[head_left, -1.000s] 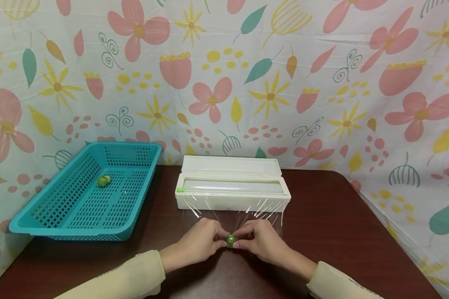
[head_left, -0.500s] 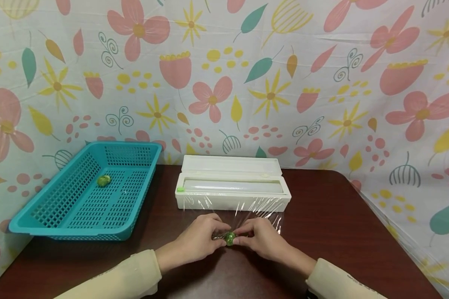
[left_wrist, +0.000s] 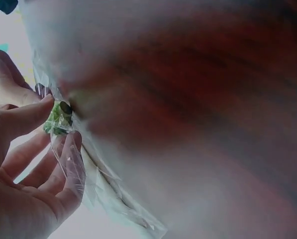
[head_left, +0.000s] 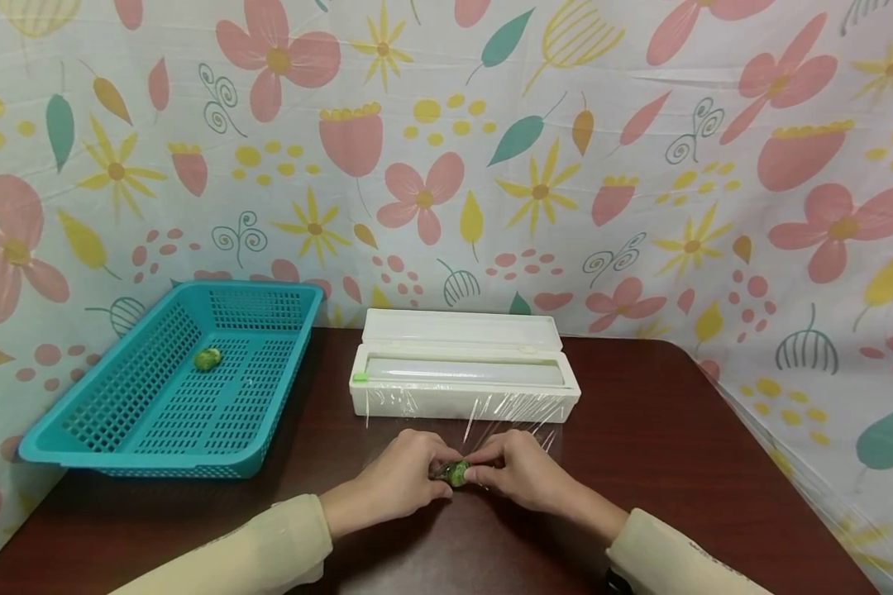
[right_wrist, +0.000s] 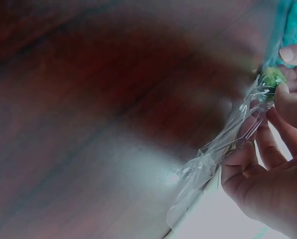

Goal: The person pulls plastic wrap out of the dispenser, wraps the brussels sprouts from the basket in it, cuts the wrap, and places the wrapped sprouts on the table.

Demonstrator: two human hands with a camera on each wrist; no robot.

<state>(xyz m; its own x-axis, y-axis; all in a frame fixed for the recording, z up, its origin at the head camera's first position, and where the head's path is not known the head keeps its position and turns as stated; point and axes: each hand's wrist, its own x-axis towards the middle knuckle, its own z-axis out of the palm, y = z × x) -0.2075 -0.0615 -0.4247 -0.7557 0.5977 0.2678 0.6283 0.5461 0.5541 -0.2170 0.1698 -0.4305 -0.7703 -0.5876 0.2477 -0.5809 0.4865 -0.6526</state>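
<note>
Clear cling film (head_left: 491,413) runs from the dispenser toward me and wraps round a small, round green ball, perhaps a vegetable (head_left: 457,473). My right hand (head_left: 528,475) pinches the ball between thumb and forefinger. On the other side, my left hand (head_left: 405,475) pinches the film bunched against it, thumb and forefinger close together. In the left wrist view, film drapes over the left fingers (left_wrist: 71,159) beside the green ball (left_wrist: 58,118). Crinkled film (right_wrist: 228,134) trails past the right fingers (right_wrist: 270,144) in the right wrist view.
Behind my hands stands a white cling film dispenser (head_left: 465,402), its lid raised and a film roll (head_left: 461,371) inside. To the left, a teal perforated basket (head_left: 268,446) holds a similar wrapped green ball (head_left: 207,359). A floral cloth (head_left: 446,165) hangs behind the brown table (head_left: 625,430).
The film at the left has drawn in toward the ball and slackened. My left fingers have shifted slightly, and the ball has turned a little between my hands.
</note>
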